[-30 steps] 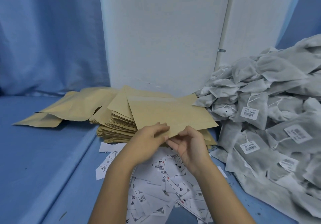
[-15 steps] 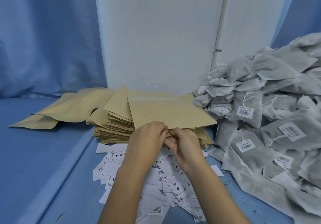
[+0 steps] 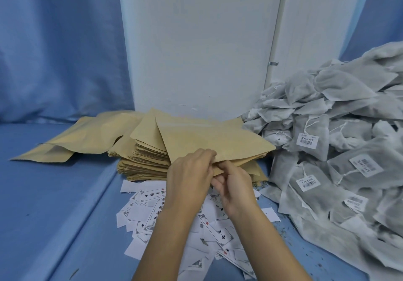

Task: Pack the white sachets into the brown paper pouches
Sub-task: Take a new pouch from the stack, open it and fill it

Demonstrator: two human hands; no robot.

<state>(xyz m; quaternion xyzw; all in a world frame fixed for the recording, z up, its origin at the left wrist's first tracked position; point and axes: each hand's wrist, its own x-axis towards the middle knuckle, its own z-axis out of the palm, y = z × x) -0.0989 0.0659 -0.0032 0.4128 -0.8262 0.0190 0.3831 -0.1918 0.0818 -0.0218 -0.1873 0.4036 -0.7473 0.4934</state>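
My left hand (image 3: 189,171) and right hand (image 3: 235,187) have closed together, fingers now curled, pinching the pouch's (image 3: 218,143) near edge.

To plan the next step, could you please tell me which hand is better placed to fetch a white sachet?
Probably the right hand: the sachet pile lies on its side. The left hand would have to cross over, and its grip could steady the top pouch.

Blue curtains (image 3: 58,47) flank two white panels (image 3: 196,41) (a small metal bracket (image 3: 273,63) sits at their seam); the blue surface (image 3: 43,204) below is evenly lit.
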